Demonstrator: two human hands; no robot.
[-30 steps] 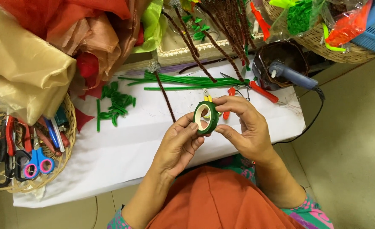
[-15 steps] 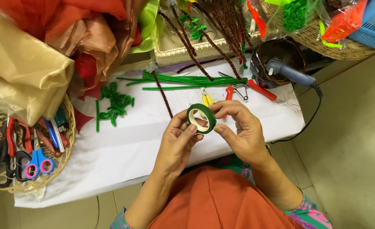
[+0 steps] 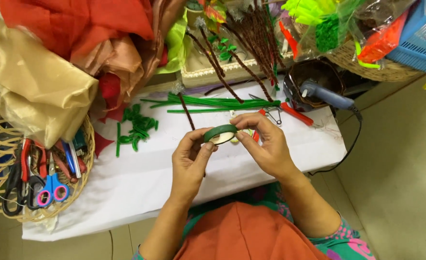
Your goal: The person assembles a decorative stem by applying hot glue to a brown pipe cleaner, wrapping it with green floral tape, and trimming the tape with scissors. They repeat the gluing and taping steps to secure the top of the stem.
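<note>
Both hands meet over the middle of the white-covered table [image 3: 141, 192], sharing a roll of green floral tape [image 3: 220, 134]. The left hand [image 3: 190, 163] has its thumb and fingers curled onto the roll's near-left edge, pinching it. The right hand [image 3: 266, 144] closes on the opposite side, fingers wrapped over the top and far rim, thumb pressed to the near edge. The roll is held above the table, tilted almost flat, so that its green band shows with the pale inner core below it.

Just behind the hands lies a bundle of long green pipe cleaners [image 3: 222, 102], stretched left to right. A brown fuzzy stem [image 3: 186, 110] runs from there down toward the left hand. Red-handled pliers [image 3: 290, 111] lie just beyond the right hand, partly hidden by its fingers. Farther back to the right a blue-grey glue gun [image 3: 326, 95] rests against a dark bowl [image 3: 319, 74], its black cord trailing off the table's edge. Short green cut pieces [image 3: 136, 130] are scattered to the left of the hands. At the table's left end a wicker basket [image 3: 85, 163] holds scissors [image 3: 49, 185] with blue and pink handles, among other tools. Gold fabric [image 3: 35, 86] and red fabric [image 3: 73, 24] are heaped above the basket.
</note>
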